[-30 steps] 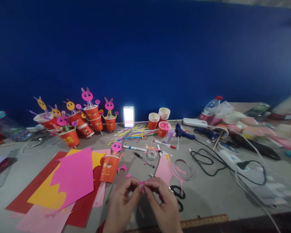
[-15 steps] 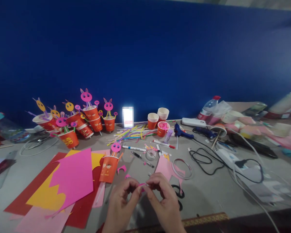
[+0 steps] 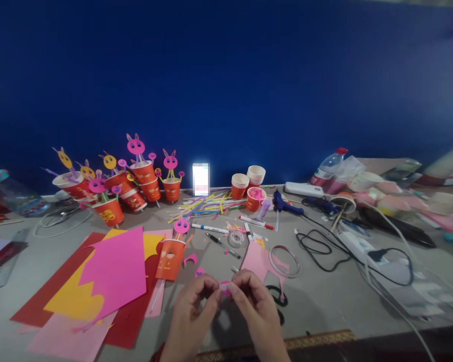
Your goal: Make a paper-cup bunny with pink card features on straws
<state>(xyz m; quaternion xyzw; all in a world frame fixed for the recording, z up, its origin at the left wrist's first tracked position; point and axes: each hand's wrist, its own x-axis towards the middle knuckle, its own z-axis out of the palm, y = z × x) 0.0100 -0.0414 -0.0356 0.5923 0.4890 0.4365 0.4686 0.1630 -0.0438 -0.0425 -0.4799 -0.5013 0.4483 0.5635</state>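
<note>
The left grip (image 3: 195, 305) and right grip (image 3: 252, 306) pinch a small pink piece (image 3: 225, 288) between them; it now shows more of its face, so the handwork seems still under way. A pink disc (image 3: 200, 272) lies just beyond the left grip.

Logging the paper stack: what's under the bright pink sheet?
Yellow paper shows beneath the bright pink sheet, with red paper lower down. What its middle covers can't be seen.
</note>
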